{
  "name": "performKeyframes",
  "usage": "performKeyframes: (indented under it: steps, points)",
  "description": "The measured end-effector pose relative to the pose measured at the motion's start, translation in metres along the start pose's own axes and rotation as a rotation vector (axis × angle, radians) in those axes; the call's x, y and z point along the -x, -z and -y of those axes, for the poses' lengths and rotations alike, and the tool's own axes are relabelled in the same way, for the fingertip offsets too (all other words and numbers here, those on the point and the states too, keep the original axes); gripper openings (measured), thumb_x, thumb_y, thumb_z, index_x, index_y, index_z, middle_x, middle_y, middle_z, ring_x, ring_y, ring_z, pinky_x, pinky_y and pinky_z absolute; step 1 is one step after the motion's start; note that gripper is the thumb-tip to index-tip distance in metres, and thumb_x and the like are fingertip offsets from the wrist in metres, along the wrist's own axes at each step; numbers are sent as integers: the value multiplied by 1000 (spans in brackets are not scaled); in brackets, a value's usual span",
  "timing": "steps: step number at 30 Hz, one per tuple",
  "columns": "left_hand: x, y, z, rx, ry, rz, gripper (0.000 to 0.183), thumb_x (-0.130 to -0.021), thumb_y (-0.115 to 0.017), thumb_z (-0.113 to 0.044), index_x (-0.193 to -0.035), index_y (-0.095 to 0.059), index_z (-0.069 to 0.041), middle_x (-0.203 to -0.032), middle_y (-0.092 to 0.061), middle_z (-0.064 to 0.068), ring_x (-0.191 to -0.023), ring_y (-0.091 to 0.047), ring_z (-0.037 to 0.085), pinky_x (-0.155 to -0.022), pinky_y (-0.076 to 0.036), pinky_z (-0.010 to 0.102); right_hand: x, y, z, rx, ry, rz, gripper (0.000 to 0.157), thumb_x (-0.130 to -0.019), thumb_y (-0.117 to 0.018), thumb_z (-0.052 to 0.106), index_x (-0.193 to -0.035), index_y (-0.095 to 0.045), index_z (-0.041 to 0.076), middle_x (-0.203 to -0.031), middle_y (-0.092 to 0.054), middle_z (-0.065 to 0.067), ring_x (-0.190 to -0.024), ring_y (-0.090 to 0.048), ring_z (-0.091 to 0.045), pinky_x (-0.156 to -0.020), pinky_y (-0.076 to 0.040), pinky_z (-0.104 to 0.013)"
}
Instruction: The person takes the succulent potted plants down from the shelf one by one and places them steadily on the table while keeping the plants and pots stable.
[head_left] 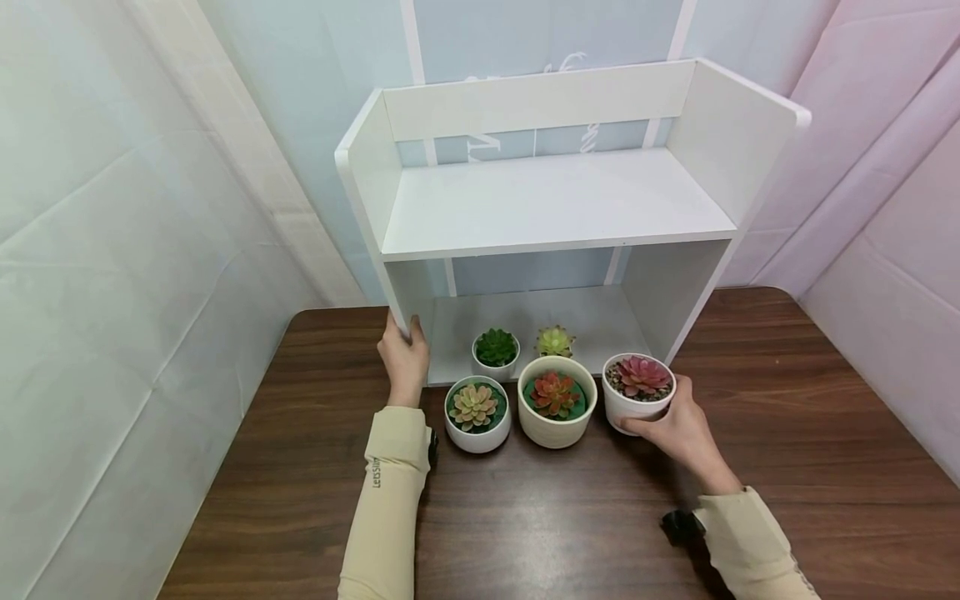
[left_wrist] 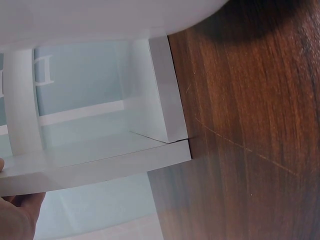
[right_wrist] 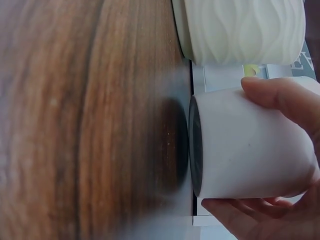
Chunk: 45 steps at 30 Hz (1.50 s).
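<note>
My left hand (head_left: 403, 360) grips the left side panel of a white two-tier shelf (head_left: 555, 200), thumb on the inner face and fingers outside; the left wrist view shows the panel edge (left_wrist: 95, 172) between them. With my right hand (head_left: 681, 427) I hold a white pot (head_left: 633, 410) of pinkish-red succulent (head_left: 641, 375) at the shelf's front right. Thumb and fingers lie on opposite sides of this pot (right_wrist: 250, 145), its dark base close over the table. Beside it stands a cream pot (head_left: 557, 432) with an orange-red succulent.
A white pot (head_left: 477, 440) with a pale peach succulent stands before the shelf at left. On the lower board are a small pot (head_left: 497, 368) with a green succulent and a yellow-green succulent (head_left: 555, 341), its pot hidden. Brown wooden table (head_left: 525, 533); cloth hangs around it.
</note>
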<state>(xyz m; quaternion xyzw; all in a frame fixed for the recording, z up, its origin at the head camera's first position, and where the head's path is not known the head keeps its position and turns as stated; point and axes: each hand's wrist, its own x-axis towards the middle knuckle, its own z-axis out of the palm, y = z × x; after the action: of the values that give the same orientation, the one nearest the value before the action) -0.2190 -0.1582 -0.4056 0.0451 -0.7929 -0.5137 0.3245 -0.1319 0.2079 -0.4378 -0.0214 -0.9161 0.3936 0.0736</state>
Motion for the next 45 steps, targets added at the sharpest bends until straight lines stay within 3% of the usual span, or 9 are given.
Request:
performKeyframes:
  steps: [24,37,45]
  points:
    - [-1,1,-3,0,34,15,37,-98,-53,-10,-134,-52,-5,-121,-62,26,-106,-63,41,-85,-52,54,5,2,-12,1,63,-3,95,-62,-90,21,-130,-32,-10,-118,-53,-34,-110,-52,-51,-90,-41,-57]
    - [-1,1,-1,6,26,9,36,-98,-53,-10,-134,-53,-5,-121,-63,26,-106,-63,41,-85,-51,55,5,6,-12,24,81,39,89,-65,-88,20,-129,-34,-11,-119,-53,-36,-111,-51,-53,-91,-40,-60]
    - [1,0,-1,12,26,10,36,-97,-53,-9,-133,-53,-3,-120,-62,28,-106,-63,42,-85,-51,56,8,10,-12,33,47,84,88,-67,-87,21,-130,-34,-12,-120,-52,-37,-114,-49,-53,-94,-39,-60]
